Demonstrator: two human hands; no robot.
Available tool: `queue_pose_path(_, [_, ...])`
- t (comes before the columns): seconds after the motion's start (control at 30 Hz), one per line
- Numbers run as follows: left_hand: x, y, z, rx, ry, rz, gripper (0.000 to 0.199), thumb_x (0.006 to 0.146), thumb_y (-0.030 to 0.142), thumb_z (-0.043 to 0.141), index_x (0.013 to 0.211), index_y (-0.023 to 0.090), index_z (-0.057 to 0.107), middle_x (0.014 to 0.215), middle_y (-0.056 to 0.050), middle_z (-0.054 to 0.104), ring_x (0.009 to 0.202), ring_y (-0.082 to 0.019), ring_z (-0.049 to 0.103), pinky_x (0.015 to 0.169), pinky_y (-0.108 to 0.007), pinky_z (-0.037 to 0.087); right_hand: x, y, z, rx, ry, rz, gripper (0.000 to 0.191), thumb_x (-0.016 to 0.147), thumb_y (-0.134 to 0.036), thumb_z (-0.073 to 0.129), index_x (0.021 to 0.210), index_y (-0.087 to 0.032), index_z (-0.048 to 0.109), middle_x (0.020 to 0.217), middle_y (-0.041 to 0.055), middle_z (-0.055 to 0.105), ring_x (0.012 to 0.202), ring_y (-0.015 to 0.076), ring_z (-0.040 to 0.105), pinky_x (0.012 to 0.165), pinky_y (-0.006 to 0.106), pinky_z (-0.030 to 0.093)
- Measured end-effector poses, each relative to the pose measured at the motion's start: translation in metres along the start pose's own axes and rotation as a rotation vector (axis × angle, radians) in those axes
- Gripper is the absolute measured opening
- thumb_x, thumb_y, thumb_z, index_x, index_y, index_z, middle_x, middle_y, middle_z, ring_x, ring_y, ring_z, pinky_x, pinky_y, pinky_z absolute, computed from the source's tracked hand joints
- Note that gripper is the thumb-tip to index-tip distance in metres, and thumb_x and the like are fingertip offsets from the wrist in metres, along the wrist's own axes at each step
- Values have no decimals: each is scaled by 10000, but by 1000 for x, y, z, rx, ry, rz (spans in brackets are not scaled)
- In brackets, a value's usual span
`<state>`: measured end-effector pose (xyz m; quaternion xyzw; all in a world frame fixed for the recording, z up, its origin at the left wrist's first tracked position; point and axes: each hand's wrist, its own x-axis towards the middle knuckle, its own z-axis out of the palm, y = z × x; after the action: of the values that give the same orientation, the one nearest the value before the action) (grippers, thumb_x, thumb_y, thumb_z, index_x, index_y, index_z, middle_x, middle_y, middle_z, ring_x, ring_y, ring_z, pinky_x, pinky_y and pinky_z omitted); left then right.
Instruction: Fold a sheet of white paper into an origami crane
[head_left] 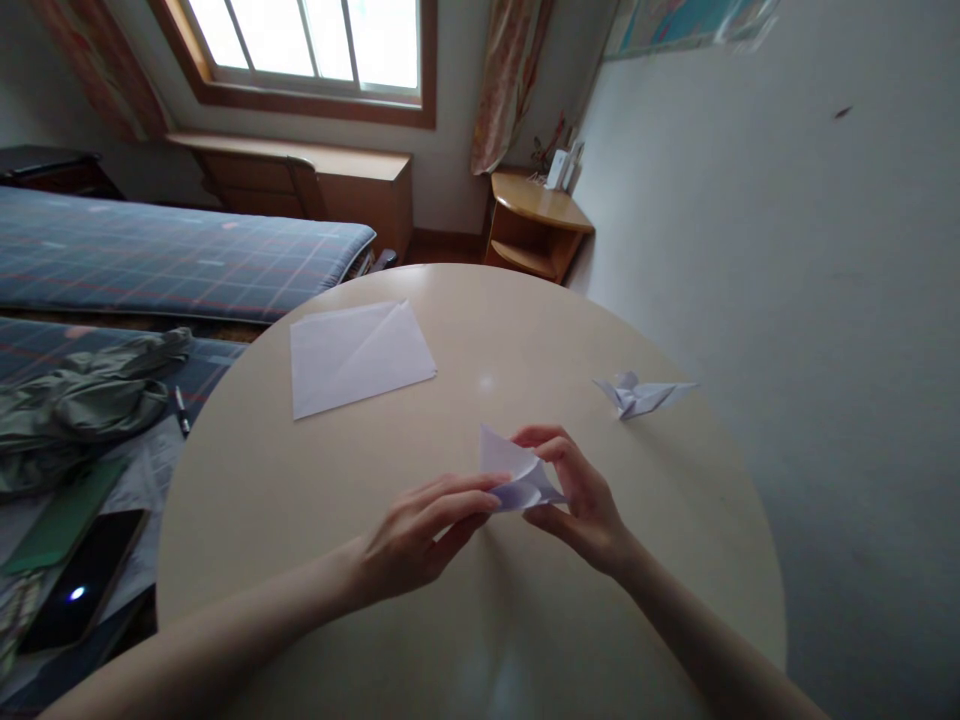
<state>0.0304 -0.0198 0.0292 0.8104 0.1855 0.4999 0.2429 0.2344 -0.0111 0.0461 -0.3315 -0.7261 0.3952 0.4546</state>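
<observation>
At the lower centre of the frame, above a round cream-coloured tabletop (247, 520): a small folded piece of white paper (521, 470), long axis slanting from a sharp corner at upper left down to a narrow tip at lower right. Left hand (420, 535) partly closed, with fingers nearly straight and close together, tips against the paper's lower left side. Right hand (581, 500) more tightly curled, thumb and forefinger pinching the paper's right portion from below and above.

Upper left of the tabletop: a flat white paper sheet (360, 358), with one diagonal crease running toward its upper right corner. Right of the tabletop, near the far edge: a finished white origami figure (637, 395), its slender point directed right, well apart from both hands.

Left edge of the frame, beyond the table: a black-and-silver pen (181, 410), an olive-green crumpled garment (90, 405), a flat green rectangular card or folder (64, 518) and a black smartphone (82, 580), all resting on a blue plaid mattress (150, 255) or on papers over it. Top of the frame: a wood-framed window (304, 45) above a wooden desk (315, 190), with a rounded wooden bedside cabinet (536, 225) to the right.
</observation>
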Motion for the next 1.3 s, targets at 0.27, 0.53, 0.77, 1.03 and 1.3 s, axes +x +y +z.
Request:
queue_pose_path(0.27, [2,5,-3,74,-101,-20,490,793,12,534,1232,217,460,1158,-107,607,1011,-186,601,816,-297,516,2,-9,1,-107,-29,-132,100,787,-234,630,864,-247,567,1118,64,571,1142,254,488,953,457,392])
queue_pose_path(0.53, [4,12,-6,213,23,-78,419,736,188,692,1124,200,536,983,-79,661,855,-174,628,735,-272,519,1,-13,7,-272,90,-243,191,776,-137,628,917,-263,606,821,26,622,747,166,592,656,307,503])
queue_pose_path(0.77, [1,14,-2,172,70,-158,273,806,132,610,1064,211,572,938,-51,668,795,-123,643,673,-194,518,-8,-10,15,-143,146,-112,280,769,-136,640,1001,-279,576,805,-3,632,704,133,591,628,254,500])
queue_pose_path(1.03, [-1,14,3,176,141,-261,321,790,180,639,1100,217,565,936,-41,695,756,-132,660,673,-197,536,-5,-9,14,-76,145,129,142,726,-285,695,845,-222,650,713,8,653,649,151,588,608,279,497])
queue_pose_path(1.3, [2,18,4,-42,108,-445,249,758,175,669,1003,216,657,836,-25,683,668,-110,629,574,-168,501,-4,-20,13,-110,79,176,145,793,-334,605,791,-190,625,659,13,624,620,141,569,585,258,472])
